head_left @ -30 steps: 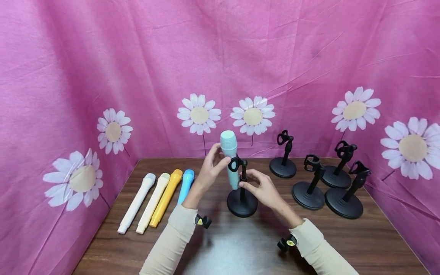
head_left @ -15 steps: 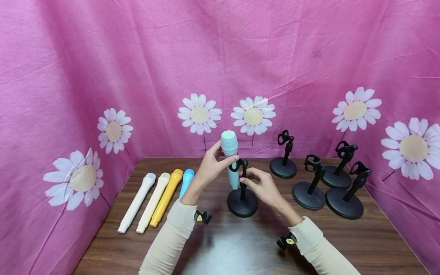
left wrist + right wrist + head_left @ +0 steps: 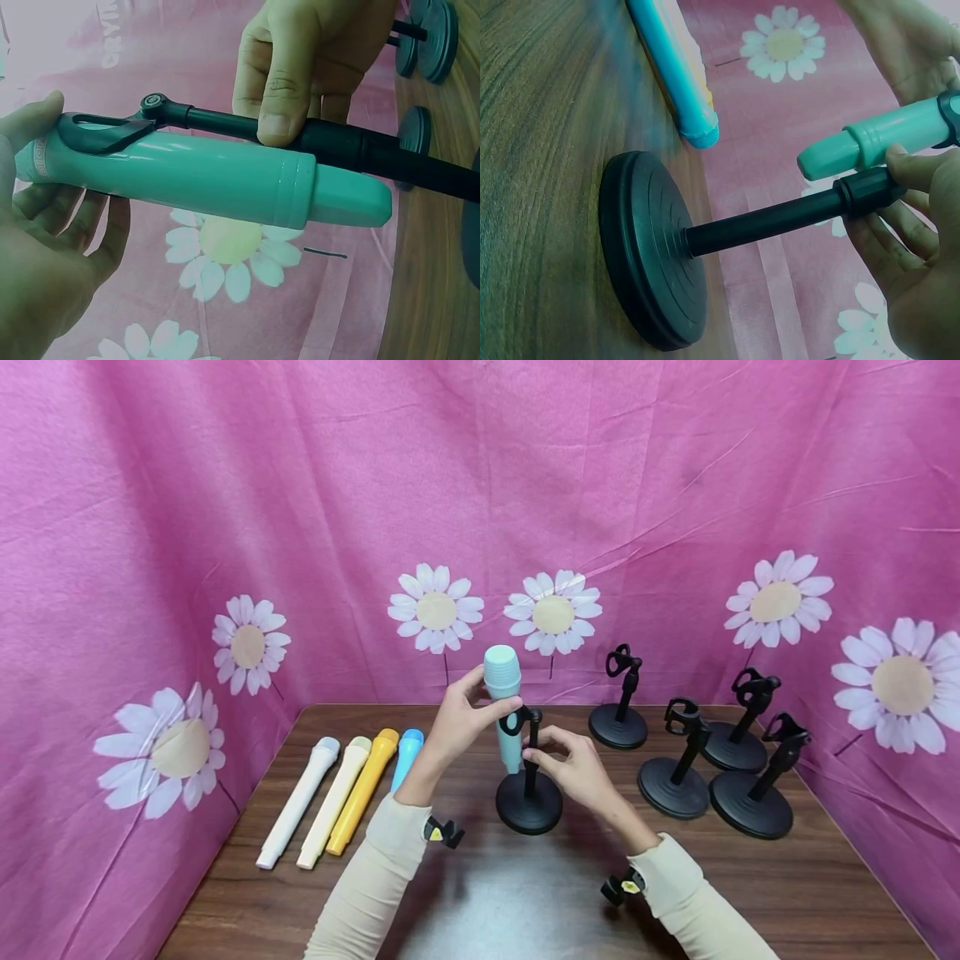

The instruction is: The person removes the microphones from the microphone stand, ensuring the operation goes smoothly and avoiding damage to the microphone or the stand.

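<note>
A mint-green microphone (image 3: 510, 747) stands nearly upright, its shaft inside the clip ring of a black microphone stand (image 3: 528, 810) whose round base is on the table. My left hand (image 3: 459, 714) grips the microphone just below its head, thumb in front near the clip (image 3: 105, 135). On the stand's pole, my right hand (image 3: 573, 766) pinches the thicker collar (image 3: 870, 191) between thumb and fingers. The microphone's tapered lower end (image 3: 829, 155) hangs alongside the pole, above the base.
Left of the hands lie a white microphone (image 3: 298, 803), a cream one (image 3: 333, 803), a yellow one (image 3: 363, 793) and a blue one (image 3: 407, 756), partly behind the left arm. Several black stands, such as one (image 3: 618, 724) near the curtain (image 3: 480, 485), occupy the right side.
My left thumb has moved right across the front of the microphone, by the clip. The microphone has shifted very slightly right; my right hand stays on the pole.
</note>
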The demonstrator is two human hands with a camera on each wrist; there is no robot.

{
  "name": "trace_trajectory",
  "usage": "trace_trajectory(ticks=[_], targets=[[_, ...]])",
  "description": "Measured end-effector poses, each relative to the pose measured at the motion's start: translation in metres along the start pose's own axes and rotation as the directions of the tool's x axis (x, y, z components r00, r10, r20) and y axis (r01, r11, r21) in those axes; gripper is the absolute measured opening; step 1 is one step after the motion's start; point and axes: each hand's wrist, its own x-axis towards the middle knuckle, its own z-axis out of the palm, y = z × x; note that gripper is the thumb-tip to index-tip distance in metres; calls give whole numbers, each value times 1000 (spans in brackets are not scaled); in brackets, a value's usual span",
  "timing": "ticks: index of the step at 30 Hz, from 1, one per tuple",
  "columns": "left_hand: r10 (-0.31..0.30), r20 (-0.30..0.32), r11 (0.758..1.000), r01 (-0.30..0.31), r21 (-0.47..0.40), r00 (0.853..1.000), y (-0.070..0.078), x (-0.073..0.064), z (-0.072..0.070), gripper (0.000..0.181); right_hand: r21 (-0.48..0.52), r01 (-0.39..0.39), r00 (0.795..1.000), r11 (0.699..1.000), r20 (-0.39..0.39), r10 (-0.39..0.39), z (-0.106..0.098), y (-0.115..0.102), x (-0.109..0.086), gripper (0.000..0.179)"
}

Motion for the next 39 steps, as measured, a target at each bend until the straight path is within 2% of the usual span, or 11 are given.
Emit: trace_trajectory(ticks=[15, 23, 39], targets=[[-27, 12, 1000, 27, -1, 1000, 3, 3, -1, 50, -16, 7, 1000, 1000, -20, -7, 1, 3, 0, 15], [-13, 18, 1000, 14, -11, 1000, 5, 4, -1, 50, -37, 21, 999, 999, -35, -22, 2, 3, -1, 15], [18, 9, 1000, -17, -7, 1000, 4, 10, 0, 46, 2, -5, 1000, 1000, -31, 5, 2, 0, 0, 14]])
